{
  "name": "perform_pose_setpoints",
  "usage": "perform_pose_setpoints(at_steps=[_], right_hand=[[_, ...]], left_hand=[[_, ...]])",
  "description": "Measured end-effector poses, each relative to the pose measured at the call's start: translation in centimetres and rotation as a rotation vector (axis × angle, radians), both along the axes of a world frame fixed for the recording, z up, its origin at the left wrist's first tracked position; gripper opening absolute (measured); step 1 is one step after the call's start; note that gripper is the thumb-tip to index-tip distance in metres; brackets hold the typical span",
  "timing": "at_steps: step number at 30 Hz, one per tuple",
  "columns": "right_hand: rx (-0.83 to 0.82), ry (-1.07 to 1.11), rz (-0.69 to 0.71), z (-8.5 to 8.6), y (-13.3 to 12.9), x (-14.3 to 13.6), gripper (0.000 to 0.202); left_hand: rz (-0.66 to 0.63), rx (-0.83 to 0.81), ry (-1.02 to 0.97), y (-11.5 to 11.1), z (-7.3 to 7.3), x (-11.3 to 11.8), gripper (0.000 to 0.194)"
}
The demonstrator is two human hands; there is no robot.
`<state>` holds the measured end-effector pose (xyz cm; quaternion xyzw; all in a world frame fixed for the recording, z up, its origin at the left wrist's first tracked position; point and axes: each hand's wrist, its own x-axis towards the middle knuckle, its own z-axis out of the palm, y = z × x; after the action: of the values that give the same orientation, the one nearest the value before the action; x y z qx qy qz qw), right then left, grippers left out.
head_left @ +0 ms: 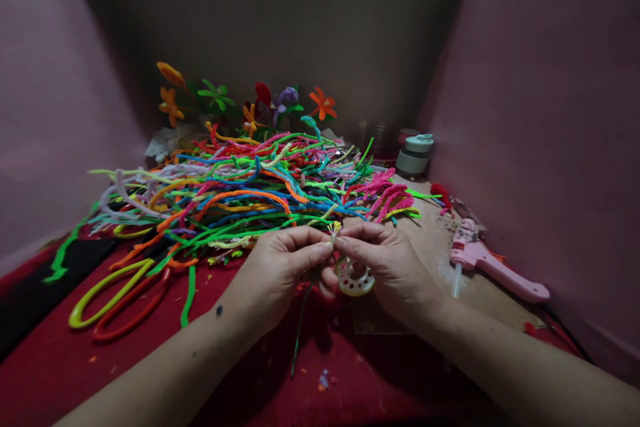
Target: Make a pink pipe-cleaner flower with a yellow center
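My left hand (pixel 293 257) and my right hand (pixel 387 260) meet at the middle, thumbs and forefingers pinched together. Between their fingertips stands a small bunch of yellow-tipped flower stamens (pixel 334 229). Tucked under the right fingers is a pale spool with round holes and a yellowish rim (pixel 356 277). A thin dark green strand (pixel 299 337) hangs down beneath the left hand; its upper end is hidden. Just beyond both hands lies a large tangled heap of colourful pipe cleaners (pixel 240 193).
Scissors with yellow and red handles (pixel 113 293) lie at the left on the red cloth (pixel 240 360). A pink glue gun (pixel 493 263) rests on a board (pixel 425 240) at the right. Pipe-cleaner flowers (pixel 323 104) and a lidded bottle (pixel 414 157) stand behind.
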<state>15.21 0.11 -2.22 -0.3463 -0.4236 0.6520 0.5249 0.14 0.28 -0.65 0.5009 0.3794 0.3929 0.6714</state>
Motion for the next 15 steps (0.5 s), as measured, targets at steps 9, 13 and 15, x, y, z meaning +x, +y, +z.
perform_pose_setpoints(at_steps=[9, 13, 15], right_hand=[[-0.080, -0.009, -0.004, -0.10, 0.06, -0.18, 0.020], [-0.117, -0.017, 0.013, -0.12, 0.02, -0.10, 0.024], [-0.118, -0.006, 0.014, -0.12, 0.02, -0.07, 0.023]], left_hand=[[-0.002, 0.010, 0.053, 0.24, -0.21, -0.29, 0.019], [-0.021, 0.001, 0.063, 0.44, -0.19, -0.31, 0.016], [-0.007, -0.006, 0.055, 0.38, -0.15, -0.25, 0.013]])
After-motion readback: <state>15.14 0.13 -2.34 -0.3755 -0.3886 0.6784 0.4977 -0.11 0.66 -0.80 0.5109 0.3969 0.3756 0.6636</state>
